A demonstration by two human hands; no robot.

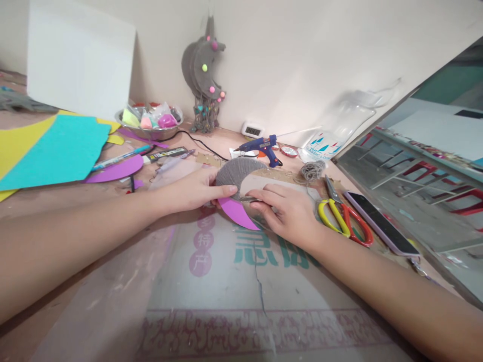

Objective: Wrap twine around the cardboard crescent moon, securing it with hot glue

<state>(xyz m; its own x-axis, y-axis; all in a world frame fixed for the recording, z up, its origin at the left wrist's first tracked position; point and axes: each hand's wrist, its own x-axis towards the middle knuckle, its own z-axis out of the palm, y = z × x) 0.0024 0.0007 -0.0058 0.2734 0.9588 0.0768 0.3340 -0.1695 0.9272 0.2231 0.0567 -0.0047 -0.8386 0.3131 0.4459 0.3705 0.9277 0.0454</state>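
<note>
A crescent moon cutout of purple card is partly wrapped in grey yarn. Its upper part is covered by the wraps, while the lower tip is bare purple. My left hand is closed on the crescent's left side, thumb on the front. Close to the crescent's inner curve, my right hand pinches a strand of the grey yarn between thumb and fingers. A small ball of grey yarn lies behind my right hand.
Behind the crescent lies a blue glue gun. Scissors and a phone are at the right, near the table edge. A metal bowl, turquoise card and pens stand or lie left. A finished moon ornament hangs on the wall.
</note>
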